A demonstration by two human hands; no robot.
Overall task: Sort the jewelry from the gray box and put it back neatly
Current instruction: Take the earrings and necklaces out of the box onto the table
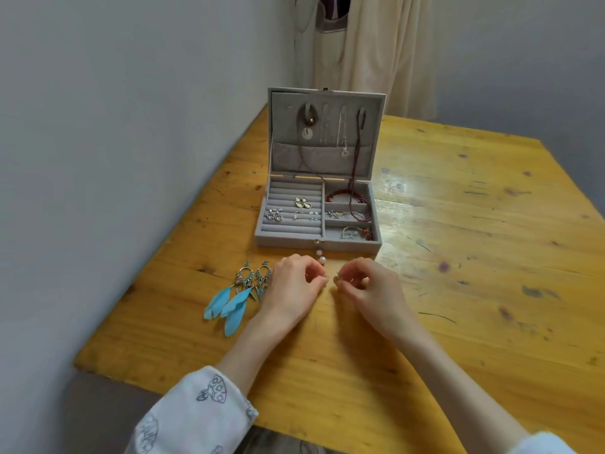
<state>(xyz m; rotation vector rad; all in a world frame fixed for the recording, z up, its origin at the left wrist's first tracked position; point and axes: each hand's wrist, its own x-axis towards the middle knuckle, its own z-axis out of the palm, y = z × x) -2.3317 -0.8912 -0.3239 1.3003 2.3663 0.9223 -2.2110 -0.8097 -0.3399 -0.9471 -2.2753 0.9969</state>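
Yellow wooden surface (458, 257), knotted and scuffed, set into a grey-walled corner; cream curtain (370, 50) behind. Gray box (316, 221) at centre, long axis left to right, lid upright at the far side, opening toward the person; necklaces (340, 132) hang in the lid, rings and bracelets lie in the tray. Feather earrings (239, 290), blue, just left of the hands. Left hand (294, 283) and right hand (366, 286) near the box front, fingers curled, each pinching a small metal piece too small to identify.
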